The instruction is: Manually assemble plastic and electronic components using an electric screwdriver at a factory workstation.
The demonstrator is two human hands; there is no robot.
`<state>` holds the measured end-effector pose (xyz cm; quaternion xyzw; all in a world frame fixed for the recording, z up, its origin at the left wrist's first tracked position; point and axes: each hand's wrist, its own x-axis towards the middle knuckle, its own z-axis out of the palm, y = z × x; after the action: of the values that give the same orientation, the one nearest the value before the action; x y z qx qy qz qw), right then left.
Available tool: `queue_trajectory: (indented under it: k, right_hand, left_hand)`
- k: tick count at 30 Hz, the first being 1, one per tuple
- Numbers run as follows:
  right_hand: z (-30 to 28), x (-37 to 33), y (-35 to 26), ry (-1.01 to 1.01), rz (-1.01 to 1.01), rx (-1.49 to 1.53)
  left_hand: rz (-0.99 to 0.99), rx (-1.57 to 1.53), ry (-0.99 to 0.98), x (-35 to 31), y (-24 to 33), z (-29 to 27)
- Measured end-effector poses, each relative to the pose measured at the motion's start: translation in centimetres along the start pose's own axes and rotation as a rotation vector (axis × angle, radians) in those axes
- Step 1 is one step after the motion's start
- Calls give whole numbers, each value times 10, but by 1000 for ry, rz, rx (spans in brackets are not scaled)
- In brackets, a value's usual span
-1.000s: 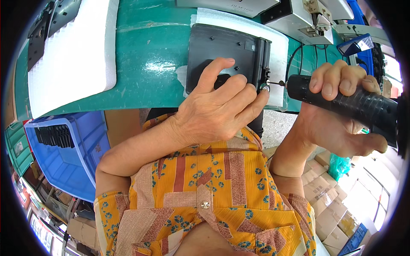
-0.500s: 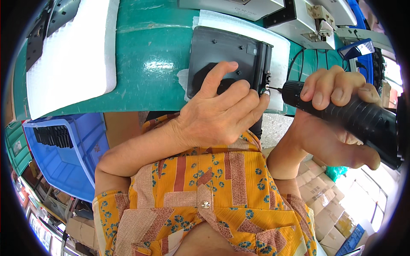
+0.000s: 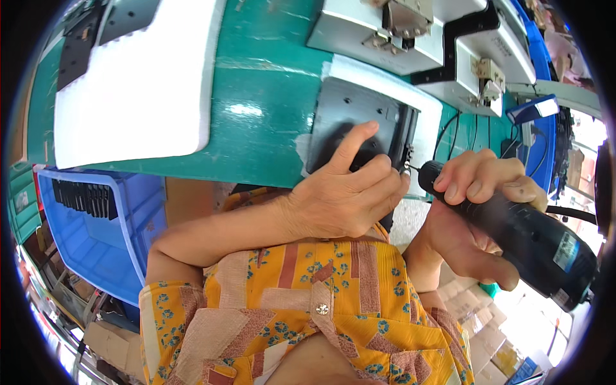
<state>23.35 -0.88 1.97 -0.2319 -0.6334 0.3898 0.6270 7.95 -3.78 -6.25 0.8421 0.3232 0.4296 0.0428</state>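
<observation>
A black metal panel (image 3: 335, 122) with a raised bar along its right side lies on a white foam sheet (image 3: 359, 74) at the bench's near edge. My left hand (image 3: 346, 196) rests over the panel's near right corner, index finger stretched across it. Its other fingers curl together at the edge, and what they pinch is too small to make out. In my right hand (image 3: 478, 186) is a black electric screwdriver (image 3: 536, 247), gripped round the body. Its thin bit points left, reaching small fittings on the panel's right edge beside my left fingertips.
A thick white foam slab (image 3: 141, 96) lies at left on the green bench (image 3: 263, 96), dark metal parts on it. Silver metal housings (image 3: 378, 45) stand at the back. Below the bench's left side, a blue bin (image 3: 90, 247) holds several black parts. Black cables (image 3: 457, 138) run at right.
The whole view has shifted, so the bench and panel appear lower and farther right. The screwdriver's rear end slopes lower now. My left hand keeps its place at the panel's corner.
</observation>
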Motion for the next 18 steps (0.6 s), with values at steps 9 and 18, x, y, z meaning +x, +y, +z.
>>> queue_trajectory:
  k: [9,18]
  right_hand:
    - [-14,38,2,-37,-52,213]
    - [-9,117,36,-287,-129,409]
  left_hand:
    - [22,69,-2,4,1,2]
    - [46,113,-31,5,2,10]
